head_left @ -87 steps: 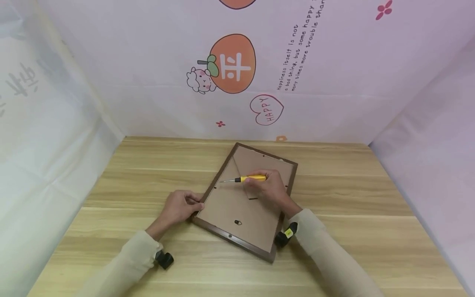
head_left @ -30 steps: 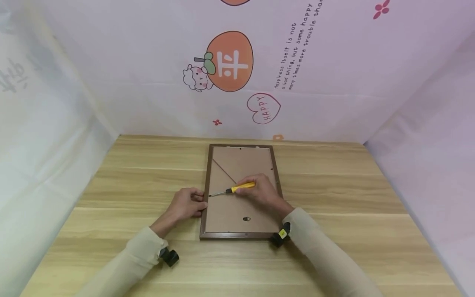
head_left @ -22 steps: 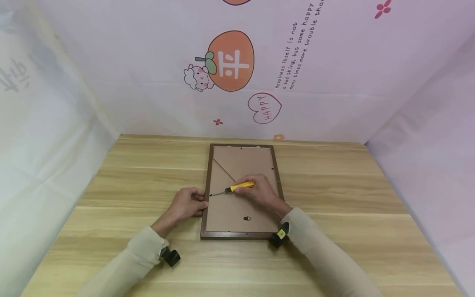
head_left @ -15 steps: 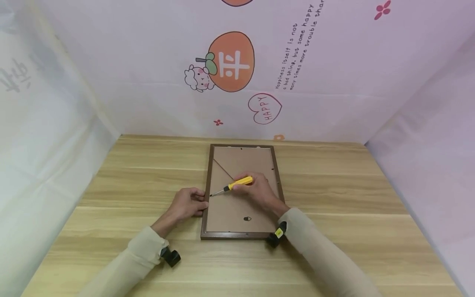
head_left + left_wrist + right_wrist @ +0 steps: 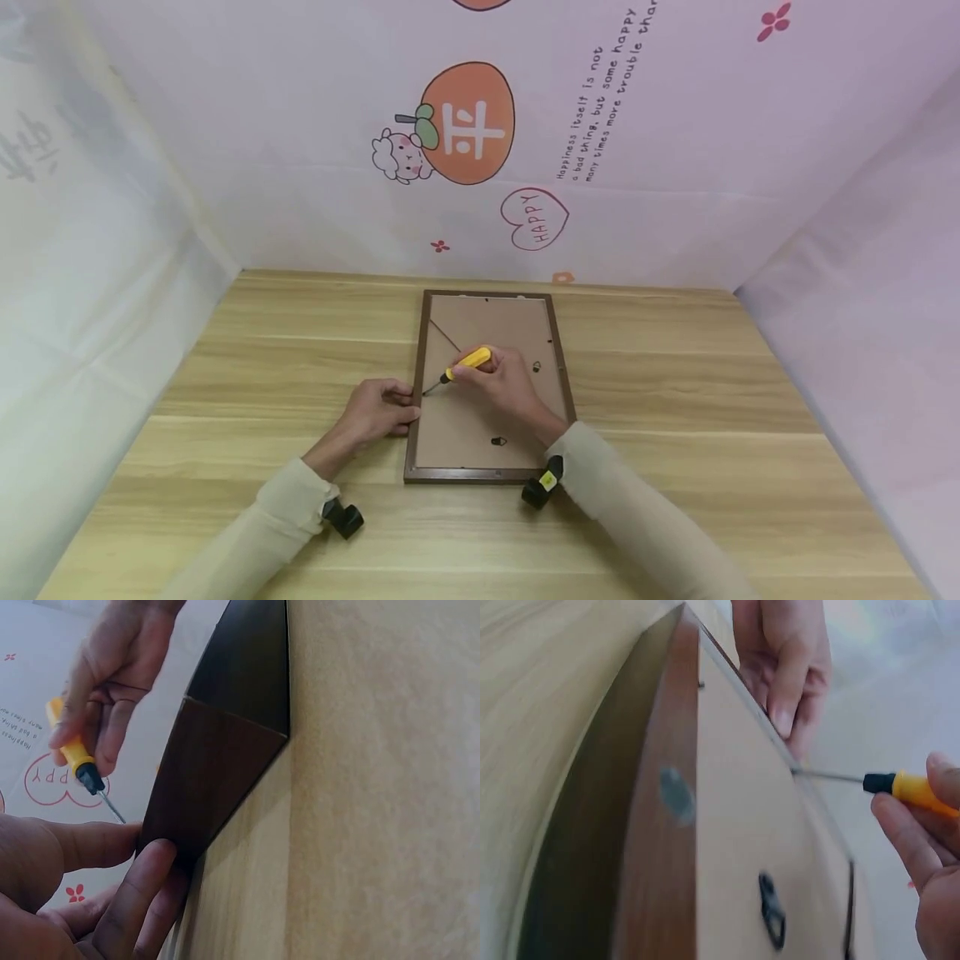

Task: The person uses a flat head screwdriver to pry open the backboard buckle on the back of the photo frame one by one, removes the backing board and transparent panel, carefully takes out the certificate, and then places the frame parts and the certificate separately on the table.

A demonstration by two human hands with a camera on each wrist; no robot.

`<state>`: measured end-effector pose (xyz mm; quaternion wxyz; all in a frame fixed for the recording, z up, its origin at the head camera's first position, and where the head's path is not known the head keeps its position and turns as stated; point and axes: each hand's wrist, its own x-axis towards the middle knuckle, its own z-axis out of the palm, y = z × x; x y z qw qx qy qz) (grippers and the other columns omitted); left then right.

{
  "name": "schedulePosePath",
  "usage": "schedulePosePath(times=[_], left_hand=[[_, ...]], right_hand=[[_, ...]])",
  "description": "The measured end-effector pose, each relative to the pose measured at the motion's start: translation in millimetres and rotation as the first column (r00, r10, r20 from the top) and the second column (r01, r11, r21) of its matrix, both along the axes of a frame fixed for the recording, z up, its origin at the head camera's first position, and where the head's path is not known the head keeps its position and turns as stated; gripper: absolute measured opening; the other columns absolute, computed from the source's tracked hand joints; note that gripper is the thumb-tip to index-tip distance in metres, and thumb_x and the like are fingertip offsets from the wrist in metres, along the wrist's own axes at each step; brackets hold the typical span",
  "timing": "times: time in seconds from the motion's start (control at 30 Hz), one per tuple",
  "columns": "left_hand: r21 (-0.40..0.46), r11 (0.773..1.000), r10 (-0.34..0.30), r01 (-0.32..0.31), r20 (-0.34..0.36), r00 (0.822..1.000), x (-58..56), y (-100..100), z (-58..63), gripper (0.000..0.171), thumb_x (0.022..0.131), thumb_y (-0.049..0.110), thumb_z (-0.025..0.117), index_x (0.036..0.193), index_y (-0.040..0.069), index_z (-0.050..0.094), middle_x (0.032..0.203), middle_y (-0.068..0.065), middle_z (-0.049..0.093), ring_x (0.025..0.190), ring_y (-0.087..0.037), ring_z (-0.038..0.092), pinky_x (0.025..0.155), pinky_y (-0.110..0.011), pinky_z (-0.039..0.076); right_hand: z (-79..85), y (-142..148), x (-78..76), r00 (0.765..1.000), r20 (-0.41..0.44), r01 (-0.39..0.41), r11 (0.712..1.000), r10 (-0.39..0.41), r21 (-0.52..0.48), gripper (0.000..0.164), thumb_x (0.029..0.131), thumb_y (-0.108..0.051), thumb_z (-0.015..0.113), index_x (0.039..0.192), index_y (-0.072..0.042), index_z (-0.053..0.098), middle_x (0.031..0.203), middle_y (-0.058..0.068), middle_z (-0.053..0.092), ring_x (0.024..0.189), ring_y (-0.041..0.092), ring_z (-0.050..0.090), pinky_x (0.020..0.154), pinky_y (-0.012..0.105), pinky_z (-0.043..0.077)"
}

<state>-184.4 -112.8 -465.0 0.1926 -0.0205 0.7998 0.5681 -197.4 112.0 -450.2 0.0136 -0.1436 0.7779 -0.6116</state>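
A brown picture frame (image 5: 412, 442) lies back side up on the table, its tan backing board (image 5: 465, 425) showing. My right hand (image 5: 506, 383) grips a screwdriver (image 5: 472, 357) by its yellow handle. The screwdriver's metal tip meets the backing's left edge, at a small dark tab, as the right wrist view also shows. My left hand (image 5: 375, 412) holds the frame's left side, thumb on the rim and fingers against the outer side (image 5: 135, 892). Two dark hanging hooks sit on the board, the lower hook (image 5: 498, 442) and the right hook (image 5: 536, 367).
The wooden table (image 5: 285, 350) reaches back to a printed white wall sheet (image 5: 645, 233). White sheets also stand at left and right. Small dark tabs sit along the frame's inner edges. A black wrist camera (image 5: 343, 518) sits at the left cuff.
The frame has turned from slanted to nearly straight. The screwdriver tip has come down to the left edge, and its handle has swung left and steeper with my right hand. My left hand stays there.
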Motion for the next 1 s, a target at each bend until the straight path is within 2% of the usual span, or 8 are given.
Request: schedulePosePath(times=[0.13, 0.23, 0.33, 0.47, 0.67, 0.77, 0.83, 1.0], left_hand=[[0.002, 1.0, 0.0, 0.0, -0.004, 1.0, 0.0, -1, 0.9, 0.035, 0.084, -0.003, 0.072, 0.118, -0.005, 0.063, 0.111, -0.02, 0.067, 0.08, -0.017, 0.07, 0.07, -0.031, 0.062], [0.003, 1.0, -0.002, 0.002, -0.009, 1.0, 0.3, -2, 1.7, 0.034, 0.085, -0.003, 0.071, 0.118, -0.005, 0.064, 0.111, -0.02, 0.067, 0.081, -0.018, 0.071, 0.069, -0.031, 0.062], [0.002, 1.0, -0.004, 0.004, -0.012, 1.0, 0.3, -3, 2.0, 0.034, 0.085, -0.002, 0.071, 0.118, -0.005, 0.064, 0.111, -0.02, 0.068, 0.082, -0.018, 0.072, 0.069, -0.031, 0.062], [0.01, 1.0, -0.013, 0.013, -0.012, 1.0, 0.2, -4, 2.4, 0.034, 0.086, -0.003, 0.071, 0.118, -0.006, 0.063, 0.112, -0.021, 0.067, 0.082, -0.019, 0.072, 0.069, -0.033, 0.062], [0.013, 1.0, -0.029, 0.029, -0.02, 0.999, 1.0, -6, 3.0, 0.033, 0.087, -0.003, 0.07, 0.118, -0.007, 0.062, 0.112, -0.021, 0.067, 0.081, -0.018, 0.071, 0.07, -0.033, 0.063], [0.008, 1.0, -0.03, 0.03, -0.023, 0.999, 1.0, -7, 2.9, 0.032, 0.087, -0.003, 0.07, 0.117, -0.007, 0.062, 0.111, -0.02, 0.067, 0.081, -0.018, 0.071, 0.07, -0.033, 0.063], [0.005, 0.999, -0.033, 0.033, -0.019, 0.999, 1.0, -6, 3.1, 0.032, 0.087, -0.003, 0.069, 0.118, -0.006, 0.062, 0.111, -0.02, 0.067, 0.082, -0.018, 0.071, 0.07, -0.033, 0.062], [-0.014, 0.999, -0.049, 0.049, 0.006, 0.999, 0.6, -2, 6.3, 0.036, 0.087, -0.003, 0.068, 0.121, -0.006, 0.059, 0.113, -0.02, 0.064, 0.082, -0.018, 0.07, 0.071, -0.032, 0.062]], right_hand=[[9.9, -13, 5.8, 1.0, -0.024, 0.013, 0.999, -0.012, 0.03, 0.017, 0.088, -0.017, 0.074, 0.1, -0.005, 0.072, 0.091, 0.008, 0.074, 0.074, 0.009, 0.062, 0.062, 0.018, 0.053], [17.7, -23, 9.4, 0.997, -0.065, 0.039, 0.994, -0.032, 0.105, 0.012, 0.088, -0.015, 0.074, 0.097, -0.007, 0.072, 0.087, 0.006, 0.074, 0.072, 0.007, 0.063, 0.059, 0.018, 0.054], [25.0, -32, 12.8, 0.99, -0.132, 0.07, 0.976, -0.043, 0.208, 0.009, 0.087, -0.014, 0.074, 0.095, -0.009, 0.072, 0.085, 0.004, 0.073, 0.07, 0.007, 0.062, 0.057, 0.017, 0.052], [33.3, -44, 16.2, 0.973, -0.232, 0.091, 0.941, -0.013, 0.325, 0.009, 0.088, -0.015, 0.074, 0.094, -0.008, 0.071, 0.085, 0.004, 0.073, 0.07, 0.006, 0.061, 0.056, 0.014, 0.049], [39.7, -56, 19.7, 0.947, -0.319, 0.11, 0.902, 0.032, 0.417, 0.012, 0.088, -0.015, 0.073, 0.096, -0.006, 0.072, 0.086, 0.005, 0.075, 0.072, 0.009, 0.067, 0.06, 0.012, 0.051], [41.1, -58, 21.5, 0.951, -0.307, 0.101, 0.9, 0.038, 0.425, 0.015, 0.089, -0.016, 0.072, 0.098, -0.005, 0.072, 0.089, 0.006, 0.075, 0.075, 0.011, 0.069, 0.063, 0.013, 0.053], [40.0, -54, 21.1, 0.961, -0.272, 0.08, 0.906, 0.04, 0.415, 0.014, 0.09, -0.017, 0.071, 0.098, -0.006, 0.071, 0.09, 0.006, 0.075, 0.077, 0.011, 0.069, 0.063, 0.015, 0.054], [29.7, -30, 13.9, 0.995, -0.101, 0.027, 0.963, 0.001, 0.268, 0.012, 0.09, -0.017, 0.071, 0.098, -0.009, 0.07, 0.092, 0.004, 0.073, 0.081, 0.011, 0.069, 0.067, 0.02, 0.058]])
